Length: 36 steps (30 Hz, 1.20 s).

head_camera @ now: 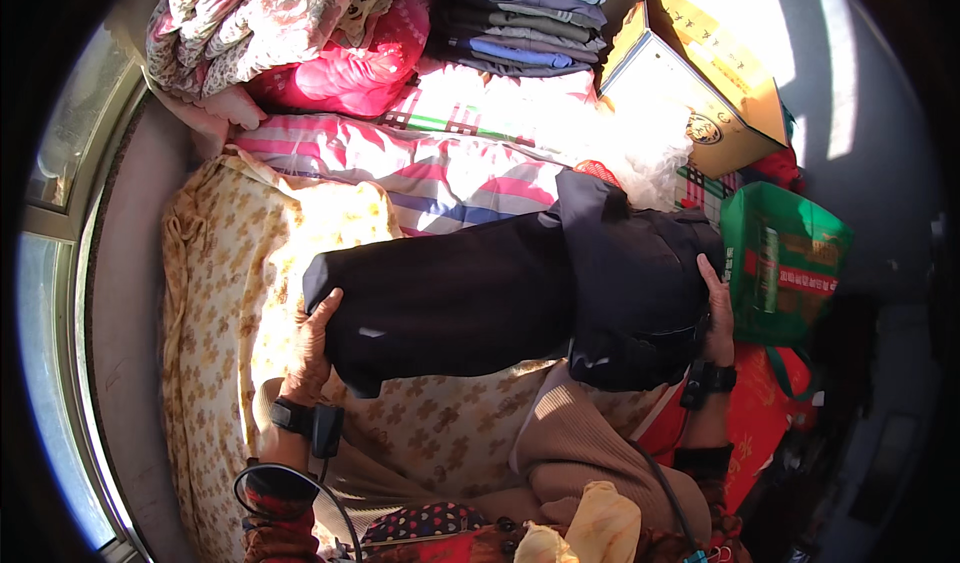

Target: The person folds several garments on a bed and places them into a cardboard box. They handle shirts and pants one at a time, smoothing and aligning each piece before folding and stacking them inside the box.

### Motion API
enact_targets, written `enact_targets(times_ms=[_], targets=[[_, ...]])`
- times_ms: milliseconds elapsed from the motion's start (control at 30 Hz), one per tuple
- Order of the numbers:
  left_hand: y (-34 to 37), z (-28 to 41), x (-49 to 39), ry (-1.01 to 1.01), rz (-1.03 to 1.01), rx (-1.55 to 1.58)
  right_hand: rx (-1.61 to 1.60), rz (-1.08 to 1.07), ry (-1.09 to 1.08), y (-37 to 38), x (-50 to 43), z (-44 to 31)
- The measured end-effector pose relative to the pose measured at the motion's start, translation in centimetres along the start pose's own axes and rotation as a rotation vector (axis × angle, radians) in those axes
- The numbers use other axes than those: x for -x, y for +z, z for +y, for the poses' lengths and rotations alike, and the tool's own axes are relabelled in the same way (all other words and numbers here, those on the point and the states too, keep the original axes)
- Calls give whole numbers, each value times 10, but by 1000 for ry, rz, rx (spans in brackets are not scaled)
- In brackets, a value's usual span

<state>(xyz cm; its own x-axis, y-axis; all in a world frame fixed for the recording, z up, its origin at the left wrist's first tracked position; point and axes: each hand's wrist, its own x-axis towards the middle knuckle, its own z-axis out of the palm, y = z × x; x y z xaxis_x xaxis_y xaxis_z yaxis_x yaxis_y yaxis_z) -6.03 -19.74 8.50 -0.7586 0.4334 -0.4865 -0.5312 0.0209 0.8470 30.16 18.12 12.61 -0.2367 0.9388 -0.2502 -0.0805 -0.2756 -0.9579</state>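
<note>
A pair of dark navy trousers [465, 300] is stretched out sideways before me, partly folded. My left hand [311, 345] grips its narrower left end, with the thumb on top and the other fingers hidden underneath. At the opposite end, my right hand [718, 311] holds the bulkier, folded-over part, where a pocket seam shows. Some of its fingers are hidden behind the cloth. Below the trousers lies a cream blanket with a tan flower pattern [450, 428]. My legs in ribbed beige trousers [592, 450] are bent on the blanket.
A stack of folded clothes [525, 19] stands at the back beside floral bedding [262, 30]. An open yellow cardboard box [720, 124] is at back right, near a green bag [780, 263]. A window [56, 263] borders the left side. Cables hang from both wrist straps.
</note>
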Motion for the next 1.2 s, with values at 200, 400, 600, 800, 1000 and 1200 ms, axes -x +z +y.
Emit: enact_targets(times_ms=[200, 400, 600, 800, 1000, 1200], targets=[[-113, 102, -4, 42, 127, -66, 221, -19, -17, -22, -23, -38], [-228, 68, -35, 131, 277, -387, 669, -8, -103, -38, -71, 71], [-298, -9, -54, 52, 441, -609, 1159, 93, -194, -56, -44, 104], [-283, -11, -48, 14, 484, -654, 1036, 18, -223, -70, -5, 119], [-133, 73, 0, -69, -22, -412, 808, 55, -35, -111, -38, 144], [-69, 99, 19, 31, -427, -214, 851, 34, -36, -136, -58, 164]])
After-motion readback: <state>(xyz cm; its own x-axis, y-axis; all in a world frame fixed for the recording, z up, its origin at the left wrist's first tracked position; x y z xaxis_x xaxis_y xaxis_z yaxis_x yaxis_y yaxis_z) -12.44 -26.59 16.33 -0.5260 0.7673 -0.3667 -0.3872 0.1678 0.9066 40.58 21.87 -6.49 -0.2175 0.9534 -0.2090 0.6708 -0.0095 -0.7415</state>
